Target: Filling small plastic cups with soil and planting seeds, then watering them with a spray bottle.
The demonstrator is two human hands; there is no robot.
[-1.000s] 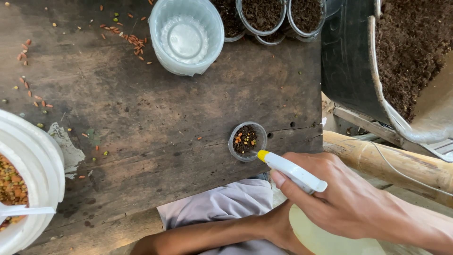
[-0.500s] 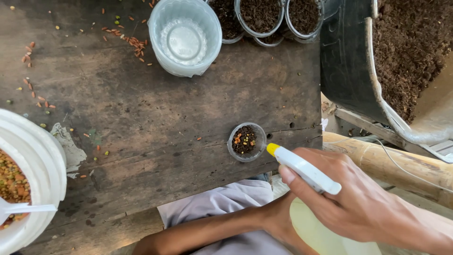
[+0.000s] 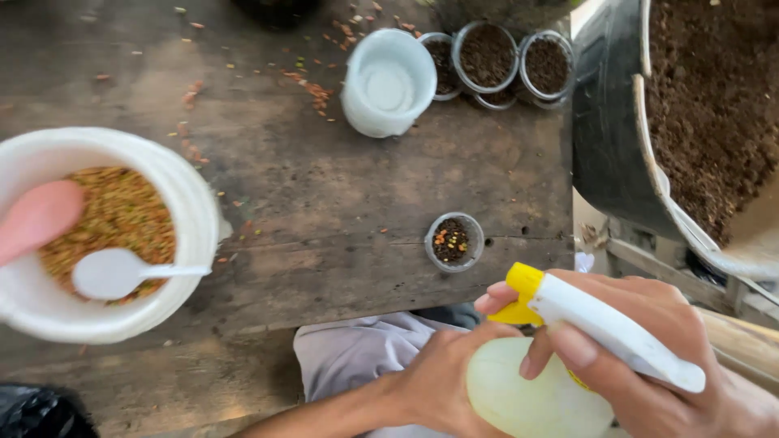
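While the sprayer [image 3: 568,357] is gripped w/ both hands, the scene is logged as follows:

Right hand [image 3: 641,349]: wrapped round the white spray head, fingers curled at the yellow trigger; nozzle is pointed up-left.
Left hand [image 3: 442,381]: closed on the pale bottle from the left side, thumb laid on it.
Sprayer: held at lower right, just off the table [image 3: 324,186] edge, above a grey-clad lap.
Small cup [image 3: 454,241]: set near the table edge, just up-left of the nozzle; filled w/ dark soil, coloured bits on top. Not touched by either hand.
Bucket [image 3: 195,211]: white, at left, filled w/ mixed grains; white spoon [image 3: 122,272] laid inside.
White cup [image 3: 388,81]: seen at top centre.
Soil cups [image 3: 487,53]: three, grouped just right of the white cup.
Tub [image 3: 617,122]: black, at right, loaded w/ soil.
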